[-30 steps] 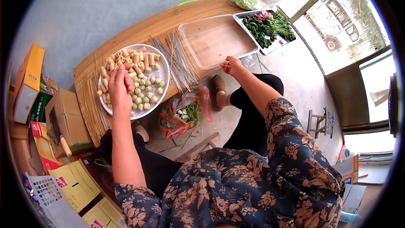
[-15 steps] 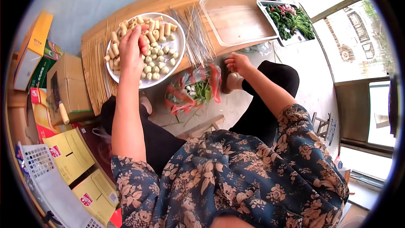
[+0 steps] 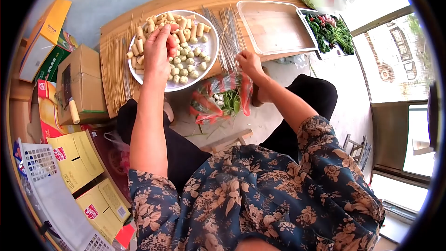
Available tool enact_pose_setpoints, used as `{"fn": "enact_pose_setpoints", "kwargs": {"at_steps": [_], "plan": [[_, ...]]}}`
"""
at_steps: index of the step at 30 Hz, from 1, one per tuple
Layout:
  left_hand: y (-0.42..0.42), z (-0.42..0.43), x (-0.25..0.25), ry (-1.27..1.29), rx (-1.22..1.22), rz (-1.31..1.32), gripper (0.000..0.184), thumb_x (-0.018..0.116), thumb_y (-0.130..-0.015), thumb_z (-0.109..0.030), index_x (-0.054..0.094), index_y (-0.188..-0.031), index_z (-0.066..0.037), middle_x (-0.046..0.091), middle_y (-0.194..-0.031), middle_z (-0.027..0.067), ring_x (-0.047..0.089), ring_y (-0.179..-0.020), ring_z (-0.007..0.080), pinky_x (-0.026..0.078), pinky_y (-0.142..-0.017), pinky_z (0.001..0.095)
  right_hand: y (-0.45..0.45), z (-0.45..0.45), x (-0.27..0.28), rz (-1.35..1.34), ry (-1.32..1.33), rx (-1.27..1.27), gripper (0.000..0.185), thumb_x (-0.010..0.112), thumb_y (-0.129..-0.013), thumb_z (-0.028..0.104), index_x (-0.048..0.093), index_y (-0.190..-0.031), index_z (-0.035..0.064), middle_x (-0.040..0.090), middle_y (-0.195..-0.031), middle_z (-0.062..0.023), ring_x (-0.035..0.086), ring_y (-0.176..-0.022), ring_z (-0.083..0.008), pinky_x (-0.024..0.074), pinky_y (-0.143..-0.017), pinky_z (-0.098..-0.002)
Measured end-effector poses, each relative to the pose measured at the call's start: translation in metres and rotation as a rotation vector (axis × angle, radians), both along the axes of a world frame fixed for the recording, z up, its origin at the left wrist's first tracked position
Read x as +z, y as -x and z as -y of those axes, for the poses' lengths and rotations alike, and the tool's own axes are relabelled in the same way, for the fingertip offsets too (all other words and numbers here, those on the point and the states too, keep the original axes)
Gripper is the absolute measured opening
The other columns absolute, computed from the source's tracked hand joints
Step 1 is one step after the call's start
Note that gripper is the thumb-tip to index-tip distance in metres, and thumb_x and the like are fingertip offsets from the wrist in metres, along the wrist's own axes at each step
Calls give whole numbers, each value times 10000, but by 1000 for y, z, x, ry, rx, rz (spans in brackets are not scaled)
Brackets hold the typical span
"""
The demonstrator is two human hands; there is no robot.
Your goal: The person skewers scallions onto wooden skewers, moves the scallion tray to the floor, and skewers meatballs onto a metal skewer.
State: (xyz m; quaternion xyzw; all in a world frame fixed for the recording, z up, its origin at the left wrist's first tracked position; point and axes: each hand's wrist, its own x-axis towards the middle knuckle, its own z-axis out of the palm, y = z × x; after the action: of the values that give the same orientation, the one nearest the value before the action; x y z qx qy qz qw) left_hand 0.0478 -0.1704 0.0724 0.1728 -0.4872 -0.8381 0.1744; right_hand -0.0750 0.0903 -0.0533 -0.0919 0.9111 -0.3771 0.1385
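My left hand [image 3: 159, 52] is closed above a round white plate [image 3: 214, 51], its fingers bent together. Whatever it grips, if anything, is hidden. Short tan tube-shaped pieces [image 3: 187, 34] fill the far and left parts of that plate, and pale green speckled balls [image 3: 184, 71] lie nearer its front right. My right hand [image 3: 249, 63] is closed in a pinch at the table's front edge. It is close to the ends of a bundle of thin grey skewers [image 3: 227, 37]; I cannot make out anything in its fingers.
Bamboo skewers [image 3: 116, 69] lie left of the plate. Right of it are a clear plastic tray [image 3: 274, 28] and a tray of greens [image 3: 331, 35]. A red-striped bag [image 3: 204, 104] sits on the floor between my legs. A cardboard box [image 3: 90, 81] with a knife stands left.
My right hand has moved up and left to the table's edge by the grey skewers. My left hand stays over the plate. The whole view has shifted slightly.
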Motion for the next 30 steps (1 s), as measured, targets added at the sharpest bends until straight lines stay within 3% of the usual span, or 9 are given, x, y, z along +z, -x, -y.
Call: {"fn": "enact_pose_setpoints", "kwargs": {"at_steps": [3,8,12,18,28,30], "plan": [[0,1,4,14,2,6,227,541,-917,-226,628,-944,-18,462,-564,-26,399,-460,60,312,-425,187,34,21,2,-61,28,101,247,558,-795,280,658,-901,80,646,-745,-166,636,-760,-319,486,-700,-407],[3,-1,5,28,11,-1,238,541,-918,-242,633,-934,-23,468,-569,-29,405,-460,54,308,-413,181,66,65,16,-251,-279,287,300,446,-816,187,614,-1063,156,643,-932,-184,609,-905,-351,477,-766,-438],[4,3,8,36,17,-6,235,542,-918,-232,632,-936,-15,478,-574,-24,413,-457,61,322,-419,188,86,85,-3,-253,-384,240,300,433,-837,222,606,-1078,179,635,-1005,-166,599,-960,-342,469,-805,-437],[0,25,16,-31,110,-63,239,515,-933,-217,620,-967,-5,485,-576,-9,430,-489,77,352,-463,211,114,96,-26,-235,-428,247,255,453,-823,261,636,-961,149,643,-971,-151,610,-928,-342,480,-776,-443],[-1,28,17,-29,152,-89,227,532,-920,-205,632,-925,-2,498,-584,-10,425,-469,66,321,-431,195,131,110,-26,-288,-323,207,131,555,-725,132,665,-795,124,658,-818,-146,644,-789,-317,513,-692,-406],[-1,29,18,-22,132,-60,242,524,-930,-207,611,-971,15,497,-592,8,440,-511,91,349,-476,213,131,114,-29,-302,-298,157,103,572,-705,121,661,-757,112,656,-774,-133,640,-751,-297,508,-668,-397]]}}
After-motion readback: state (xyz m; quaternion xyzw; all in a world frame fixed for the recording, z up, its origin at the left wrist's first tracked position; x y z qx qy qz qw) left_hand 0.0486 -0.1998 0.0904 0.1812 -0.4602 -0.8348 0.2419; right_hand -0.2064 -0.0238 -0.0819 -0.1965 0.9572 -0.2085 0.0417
